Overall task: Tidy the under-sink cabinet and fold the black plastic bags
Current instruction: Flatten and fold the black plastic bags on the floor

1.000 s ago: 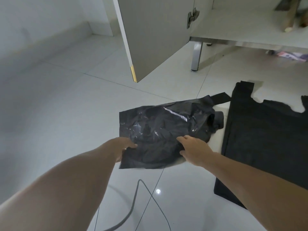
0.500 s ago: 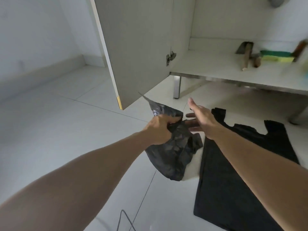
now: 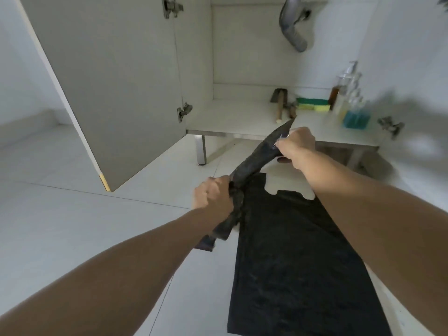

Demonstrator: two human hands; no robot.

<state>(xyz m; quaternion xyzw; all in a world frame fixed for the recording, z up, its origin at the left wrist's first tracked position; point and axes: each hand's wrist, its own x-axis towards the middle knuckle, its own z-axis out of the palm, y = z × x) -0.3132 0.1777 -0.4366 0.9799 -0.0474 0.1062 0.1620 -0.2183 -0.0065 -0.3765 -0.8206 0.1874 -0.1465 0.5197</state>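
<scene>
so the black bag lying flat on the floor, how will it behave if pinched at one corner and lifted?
Probably floppy: the flat black bag lies limp on the tiles, and the similar bunched bag has gathered into a thin rope between the left hand and right hand. Likely very light. The film looks smooth, so a loose grip may slip.

My left hand (image 3: 213, 197) and right hand (image 3: 297, 146) stretch a bunched bag (image 3: 254, 163) between them, above the flat bag (image 3: 298, 263) on the floor (image 3: 72, 226). Behind, in the cabinet (image 3: 242, 115), the sponges (image 3: 314, 104) lie left of the bottles (image 3: 351, 103); its door (image 3: 109, 81) stands open at left.
</scene>
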